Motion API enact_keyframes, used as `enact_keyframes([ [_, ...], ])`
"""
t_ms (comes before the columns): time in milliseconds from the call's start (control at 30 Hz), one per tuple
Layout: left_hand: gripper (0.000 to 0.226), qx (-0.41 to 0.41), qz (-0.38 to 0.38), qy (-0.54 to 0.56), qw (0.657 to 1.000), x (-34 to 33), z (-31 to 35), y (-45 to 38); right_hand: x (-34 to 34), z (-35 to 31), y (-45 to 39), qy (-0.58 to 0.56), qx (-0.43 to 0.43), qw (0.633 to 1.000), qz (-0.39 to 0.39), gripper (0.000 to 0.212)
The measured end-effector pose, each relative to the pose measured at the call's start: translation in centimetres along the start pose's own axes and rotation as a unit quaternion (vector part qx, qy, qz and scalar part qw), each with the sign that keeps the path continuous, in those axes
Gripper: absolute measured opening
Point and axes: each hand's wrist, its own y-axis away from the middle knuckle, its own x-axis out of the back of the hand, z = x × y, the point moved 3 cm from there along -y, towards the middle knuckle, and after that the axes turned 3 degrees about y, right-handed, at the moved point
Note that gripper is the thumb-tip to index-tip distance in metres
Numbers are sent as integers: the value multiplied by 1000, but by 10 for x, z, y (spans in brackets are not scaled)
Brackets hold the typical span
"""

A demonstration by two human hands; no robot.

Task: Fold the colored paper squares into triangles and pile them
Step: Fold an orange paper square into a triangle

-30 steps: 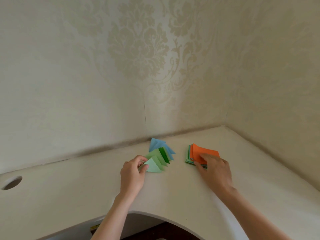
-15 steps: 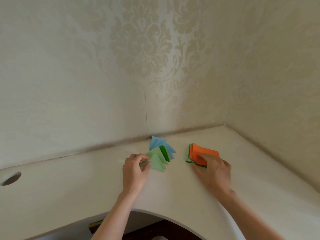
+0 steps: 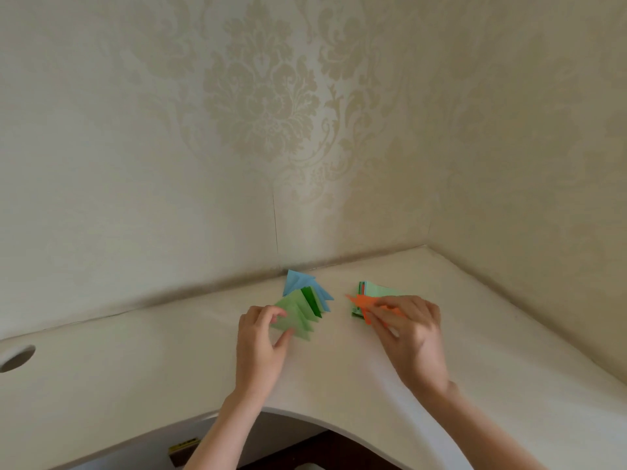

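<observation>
The right hand (image 3: 412, 329) is pinching an orange paper square (image 3: 368, 305), its grip closing on the sheet and lifting it just above the stack of unfolded squares (image 3: 376, 290), whose top sheet is light green. The stack is lying on the cream desk (image 3: 135, 361) at about 1 o'clock from the hands. The left hand (image 3: 259, 344) is resting at the near end of the pile of folded triangles (image 3: 303, 308), thumb and fingers pinching the nearest light green triangle. Blue triangles are fanning out at the pile's far end, toward 12 o'clock, near the wall.
</observation>
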Motion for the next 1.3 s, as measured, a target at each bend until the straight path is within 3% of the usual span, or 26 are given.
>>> enact_keyframes([
  [133, 28, -27, -82, 17, 996, -8, 16, 18, -14, -17, 23, -60, 69, 993, -71, 13],
  [333, 23, -71, -192, 43, 978, -19, 31, 33, -33, -19, 46, -74, 73, 976, -190, 18],
  [433, 19, -78, -225, 44, 970, -25, 33, 34, -34, -18, 45, -104, 36, 966, -232, 17],
  [700, 9, -54, -222, 32, 973, -36, 34, 25, -34, -15, 40, -214, -108, 937, -254, 14],
  [933, 14, 34, -200, 41, 978, -44, 36, 19, -46, -10, 38, -221, -204, 907, -294, 34],
  [1100, 14, 79, -212, 81, 971, -41, 36, 16, -48, -11, 29, -209, -223, 888, -344, 34],
  [1300, 15, 62, -209, 77, 973, -37, 33, 18, -39, -5, 27, -203, -214, 880, -372, 29],
])
